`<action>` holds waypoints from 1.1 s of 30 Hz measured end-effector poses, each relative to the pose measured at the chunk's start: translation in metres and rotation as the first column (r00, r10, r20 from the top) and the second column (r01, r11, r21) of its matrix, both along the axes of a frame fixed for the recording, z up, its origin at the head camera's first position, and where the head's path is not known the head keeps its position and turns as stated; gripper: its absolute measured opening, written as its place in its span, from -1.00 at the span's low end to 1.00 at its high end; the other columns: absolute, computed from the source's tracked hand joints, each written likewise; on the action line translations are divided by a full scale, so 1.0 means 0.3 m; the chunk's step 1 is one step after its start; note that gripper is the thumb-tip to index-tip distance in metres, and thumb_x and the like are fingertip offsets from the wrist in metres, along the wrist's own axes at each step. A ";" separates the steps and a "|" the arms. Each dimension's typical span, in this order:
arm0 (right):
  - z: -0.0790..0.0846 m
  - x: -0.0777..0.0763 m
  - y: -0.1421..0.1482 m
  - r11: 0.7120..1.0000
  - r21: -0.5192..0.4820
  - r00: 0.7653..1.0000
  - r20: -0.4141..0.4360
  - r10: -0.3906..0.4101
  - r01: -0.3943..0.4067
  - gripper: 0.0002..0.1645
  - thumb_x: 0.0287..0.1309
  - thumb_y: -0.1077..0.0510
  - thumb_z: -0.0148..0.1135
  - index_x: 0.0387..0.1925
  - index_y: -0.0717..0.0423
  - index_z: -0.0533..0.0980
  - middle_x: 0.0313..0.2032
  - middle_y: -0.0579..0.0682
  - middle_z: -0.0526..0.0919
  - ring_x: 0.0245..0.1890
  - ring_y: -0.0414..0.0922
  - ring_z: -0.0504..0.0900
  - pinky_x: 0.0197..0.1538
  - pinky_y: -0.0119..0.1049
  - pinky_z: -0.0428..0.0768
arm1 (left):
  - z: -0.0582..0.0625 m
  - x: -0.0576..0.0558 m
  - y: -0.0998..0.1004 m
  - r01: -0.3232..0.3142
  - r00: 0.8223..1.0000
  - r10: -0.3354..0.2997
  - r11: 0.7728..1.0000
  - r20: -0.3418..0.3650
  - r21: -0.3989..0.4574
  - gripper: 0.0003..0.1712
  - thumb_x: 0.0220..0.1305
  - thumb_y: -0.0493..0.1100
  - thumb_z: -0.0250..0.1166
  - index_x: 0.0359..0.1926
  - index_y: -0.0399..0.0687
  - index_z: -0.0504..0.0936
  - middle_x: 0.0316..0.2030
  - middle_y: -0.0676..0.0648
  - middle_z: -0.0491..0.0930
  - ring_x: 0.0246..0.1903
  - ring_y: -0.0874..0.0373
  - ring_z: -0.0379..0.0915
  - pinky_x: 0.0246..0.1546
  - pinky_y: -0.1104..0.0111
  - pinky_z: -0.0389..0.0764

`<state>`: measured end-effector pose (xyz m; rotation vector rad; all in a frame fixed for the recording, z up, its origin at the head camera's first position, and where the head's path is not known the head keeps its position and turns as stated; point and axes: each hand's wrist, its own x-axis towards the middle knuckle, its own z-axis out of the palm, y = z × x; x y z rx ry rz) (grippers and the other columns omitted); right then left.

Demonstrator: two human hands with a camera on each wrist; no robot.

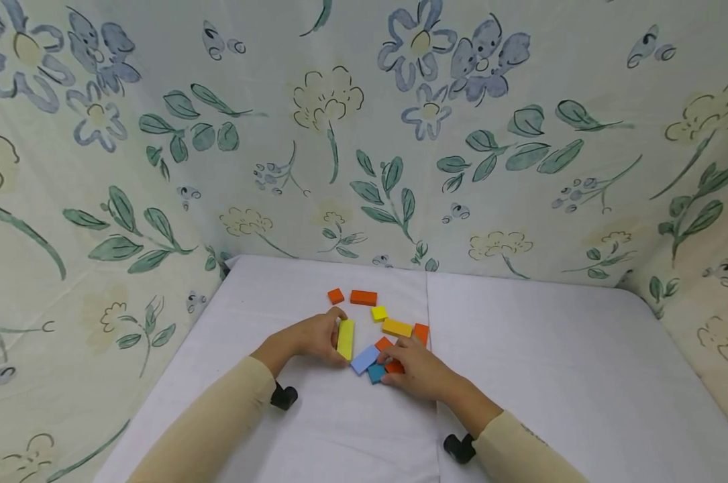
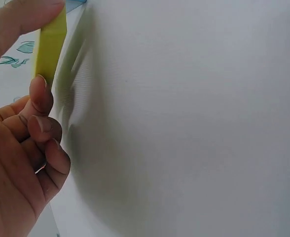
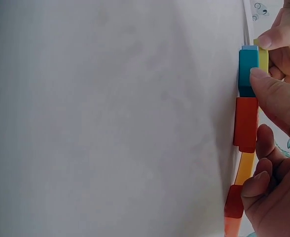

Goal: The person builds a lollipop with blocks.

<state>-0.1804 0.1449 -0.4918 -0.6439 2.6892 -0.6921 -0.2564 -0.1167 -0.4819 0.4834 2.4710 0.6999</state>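
My left hand [image 1: 321,337] holds a long yellow block [image 1: 345,339] upright on the white cloth, thumb at one end and fingers at the other. In the left wrist view the same yellow block [image 2: 51,49] is pinched by thumb and index finger. Right beside it lies a light blue block [image 1: 365,360]. My right hand [image 1: 421,369] is bent over the cluster, its thumb on a small teal block [image 3: 248,71] and its index fingertip on the far side. Red-orange blocks [image 3: 246,122] sit under and beside that hand, partly hidden by its fingers.
Behind the hands are a small orange-red block [image 1: 336,296], a longer one [image 1: 364,297], a small yellow block [image 1: 378,313] and an amber block [image 1: 396,327]. An orange block [image 1: 421,333] lies right of these. Floral fabric [image 1: 364,134] hangs along the table's back and sides.
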 end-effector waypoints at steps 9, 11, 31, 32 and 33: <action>0.011 -0.007 0.006 0.999 0.018 0.999 -0.043 -0.026 0.027 -0.68 0.23 -0.11 0.43 -0.02 -0.19 0.64 -0.11 -0.16 0.52 -0.09 -0.20 0.39 0.00 -0.23 0.56 | 0.031 0.057 0.009 0.083 0.996 -0.084 0.996 0.020 0.046 0.06 -0.11 0.09 0.67 0.35 0.02 0.26 -0.37 0.03 0.56 -0.36 0.18 0.48 -0.29 0.37 0.54; 0.013 -0.013 0.005 0.999 0.029 0.998 -0.055 -0.039 0.040 -0.69 0.22 -0.10 0.44 -0.03 -0.18 0.64 -0.16 -0.17 0.51 -0.12 -0.20 0.39 -0.03 -0.25 0.55 | 0.039 0.074 0.017 0.106 0.994 -0.107 0.993 0.020 0.043 0.06 -0.10 0.10 0.66 0.35 0.03 0.26 -0.37 0.04 0.55 -0.36 0.19 0.48 -0.31 0.38 0.54; 0.008 -0.073 0.005 0.972 0.085 0.972 -0.112 -0.207 0.217 -0.61 0.18 -0.10 0.47 0.01 -0.11 0.66 -0.12 -0.09 0.56 -0.09 -0.12 0.38 -0.01 -0.27 0.57 | 0.044 0.213 0.099 0.267 0.963 -0.268 0.963 -0.037 -0.031 0.05 -0.10 0.24 0.63 0.34 0.12 0.29 -0.47 0.16 0.49 -0.48 0.32 0.40 -0.44 0.48 0.39; 0.006 -0.073 0.005 0.971 0.084 0.971 -0.108 -0.212 0.222 -0.61 0.18 -0.10 0.47 0.01 -0.12 0.66 -0.12 -0.09 0.56 -0.09 -0.12 0.38 -0.01 -0.27 0.56 | 0.040 0.218 0.103 0.271 0.961 -0.273 0.962 -0.050 -0.048 0.05 -0.11 0.25 0.63 0.34 0.12 0.29 -0.48 0.16 0.48 -0.49 0.32 0.39 -0.44 0.47 0.38; 0.005 -0.074 0.005 0.971 0.084 0.971 -0.105 -0.215 0.224 -0.61 0.18 -0.10 0.47 0.01 -0.12 0.66 -0.11 -0.09 0.55 -0.09 -0.12 0.38 -0.01 -0.27 0.56 | 0.034 0.223 0.108 0.274 0.958 -0.279 0.959 -0.066 -0.068 0.05 -0.11 0.27 0.62 0.34 0.13 0.30 -0.49 0.16 0.47 -0.50 0.31 0.39 -0.45 0.47 0.38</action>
